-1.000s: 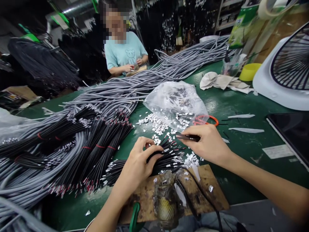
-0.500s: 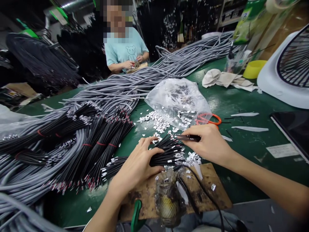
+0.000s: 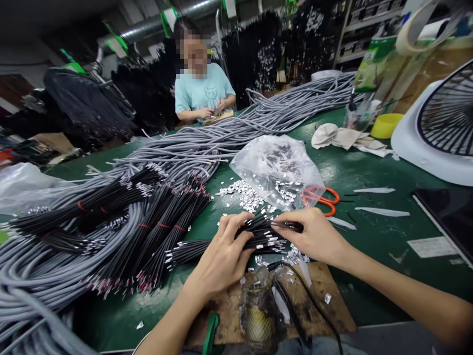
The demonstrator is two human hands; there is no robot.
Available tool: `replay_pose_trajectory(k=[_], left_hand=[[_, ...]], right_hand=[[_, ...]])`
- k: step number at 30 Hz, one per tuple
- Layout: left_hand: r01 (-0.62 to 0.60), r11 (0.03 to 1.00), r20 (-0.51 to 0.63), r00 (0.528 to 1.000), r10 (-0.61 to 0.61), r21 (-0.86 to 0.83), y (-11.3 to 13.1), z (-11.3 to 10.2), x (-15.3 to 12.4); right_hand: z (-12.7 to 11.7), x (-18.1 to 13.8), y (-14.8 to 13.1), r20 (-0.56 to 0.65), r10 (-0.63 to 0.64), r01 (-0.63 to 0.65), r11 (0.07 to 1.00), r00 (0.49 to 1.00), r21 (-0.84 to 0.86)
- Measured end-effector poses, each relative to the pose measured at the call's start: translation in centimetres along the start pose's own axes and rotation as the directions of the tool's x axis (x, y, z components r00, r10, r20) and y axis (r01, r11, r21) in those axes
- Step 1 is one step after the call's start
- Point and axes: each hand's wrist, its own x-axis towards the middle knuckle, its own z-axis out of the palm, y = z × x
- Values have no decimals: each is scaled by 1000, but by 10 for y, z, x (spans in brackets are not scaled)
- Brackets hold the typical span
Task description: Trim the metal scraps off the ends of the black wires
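Note:
My left hand [image 3: 226, 254] is curled over a bundle of short black wires [image 3: 266, 240] with bare silvery tips, its thumb and fingers closed on some of them. In my right hand [image 3: 320, 236] is a dark, slender tool that looks like tweezers [image 3: 294, 226], pinched between thumb and fingers. Its tip points left, at the wire ends by my left fingers. Small shiny metal pieces [image 3: 248, 195] lie scattered just beyond the wires, and more lie under the right hand. Nearest to me, a worn fixture with a yellowish knurled part [image 3: 256, 320] sits on a brown board [image 3: 325, 296].
A clear plastic bag [image 3: 277, 162] and orange-handled scissors [image 3: 321, 197] lie beyond my hands. Tied black wire bundles [image 3: 162, 231] and grey cables [image 3: 207, 138] cover the left and back. A fan [image 3: 410, 143] and a dark tablet-like device [image 3: 443, 212] stand right. Opposite sits a co-worker [image 3: 205, 93].
The view has tilted up slightly, so everything sits lower and a little to the right. The tweezers and right hand remain by the wire ends; my left fingers have shifted slightly on the bundle.

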Motion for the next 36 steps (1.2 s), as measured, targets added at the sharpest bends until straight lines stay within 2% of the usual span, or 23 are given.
replay_pose_trajectory(k=[5,9,12,15,18,23,25,28,32,34,36], left_hand=[[62,975,28,998,-57,-214,3,5,0],[133,939,-65,985,-161,-318,2,5,2],[170,887,-200,940,-277,-430,-1,7,1],[151,751,-287,862,-419,-643,-3,9,1],[169,627,-226,837,-499,-761,-1,8,2],[252,594,-103,862,-497,-764,5,8,4],[260,596,-90,865,-493,-760,5,10,4],[272,600,-70,873,-483,-753,4,12,4],[282,606,-33,890,-454,-744,5,13,5],[294,623,-29,891,-454,-725,7,13,4],[306,655,-30,893,-449,-691,9,14,3]], right_hand=[[2,0,-4,-52,5,-1,997,999,77],[0,1,-7,-53,6,-3,998,999,59],[3,0,-4,-11,5,-5,1000,1000,28],[9,-1,0,15,16,-16,1000,1000,-18],[12,-2,-1,-15,15,-15,1000,1000,-6],[3,-3,-9,-283,-42,55,998,958,39],[1,-4,-9,-359,-89,108,994,929,32],[4,-9,-6,-416,-278,296,955,866,-20],[14,-17,-1,-295,-567,548,822,769,-154],[17,-18,0,-239,-628,599,778,740,-191],[17,-18,-1,-241,-632,595,775,737,-213]])
